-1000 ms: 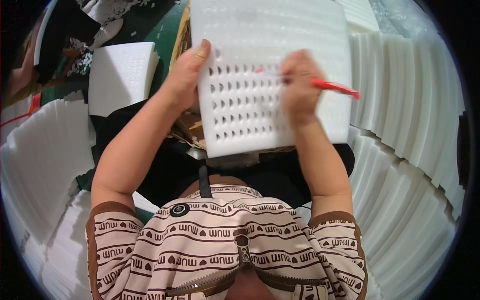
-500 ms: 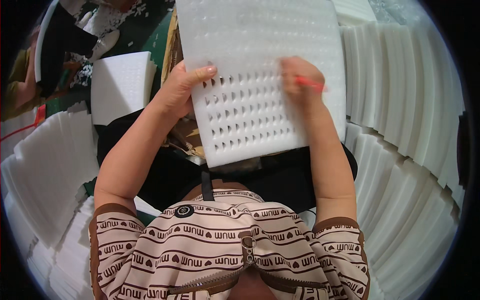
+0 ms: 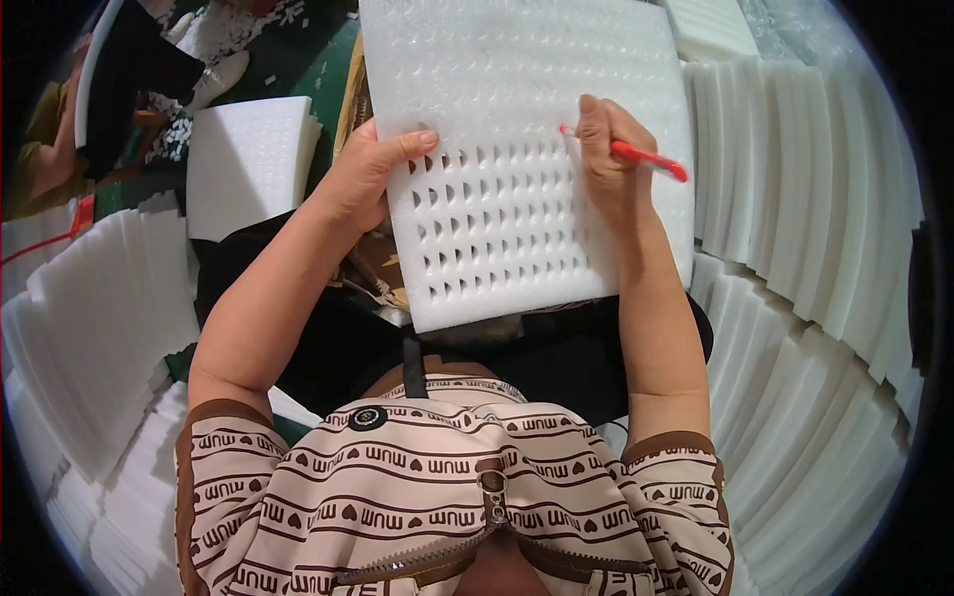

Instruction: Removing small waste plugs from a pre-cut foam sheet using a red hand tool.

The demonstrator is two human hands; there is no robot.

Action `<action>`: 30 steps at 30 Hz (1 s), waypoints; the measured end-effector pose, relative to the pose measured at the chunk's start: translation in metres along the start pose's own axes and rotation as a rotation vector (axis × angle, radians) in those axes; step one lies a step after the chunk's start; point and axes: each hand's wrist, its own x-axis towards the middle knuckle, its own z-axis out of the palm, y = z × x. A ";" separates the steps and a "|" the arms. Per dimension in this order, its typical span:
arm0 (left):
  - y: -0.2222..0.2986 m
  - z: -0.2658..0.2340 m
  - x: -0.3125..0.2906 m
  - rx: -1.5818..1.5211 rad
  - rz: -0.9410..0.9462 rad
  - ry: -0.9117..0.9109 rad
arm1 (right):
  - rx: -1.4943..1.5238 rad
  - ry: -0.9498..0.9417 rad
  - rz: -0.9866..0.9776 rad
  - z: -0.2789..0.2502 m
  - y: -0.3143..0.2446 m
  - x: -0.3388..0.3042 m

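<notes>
A thick white foam sheet [image 3: 517, 94] rests in front of me over my lap, tilted slightly. Rows of half-moon holes run across its nearer part; farther up, the rows of marks still look filled with foam. My left hand [image 3: 373, 174] grips the sheet's left edge, thumb on top and fingers underneath, out of sight. In my right hand [image 3: 616, 149] is a red pen [image 3: 651, 159], held with its tip end toward the sheet's surface, just right of the top row of holes. Whether the tip touches the foam I cannot tell.
Stacked white foam sheets stand on the right [image 3: 765, 179] and on the left [image 3: 99, 328]. Another foam block [image 3: 248, 164] lies at the upper left. Foam scraps [image 3: 224, 35] litter the green floor. Another person's dark-clothed leg and shoe [image 3: 219, 79] show at the far left.
My right hand, blurred before, now shows sharply, with the red pen angled differently in it. The sheet and my left hand have shifted slightly to the right in view.
</notes>
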 end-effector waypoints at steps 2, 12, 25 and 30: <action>-0.001 -0.001 0.000 -0.023 -0.003 0.017 | 0.184 0.093 0.266 -0.008 -0.003 0.005; 0.003 -0.006 -0.004 -0.015 -0.042 -0.043 | -0.031 -0.017 -0.099 -0.001 0.011 0.012; 0.011 -0.011 -0.009 0.061 -0.064 -0.067 | -0.188 -0.212 0.143 -0.005 -0.036 -0.005; 0.005 -0.005 -0.010 0.060 -0.057 -0.045 | -0.304 -0.173 0.015 0.006 -0.004 -0.013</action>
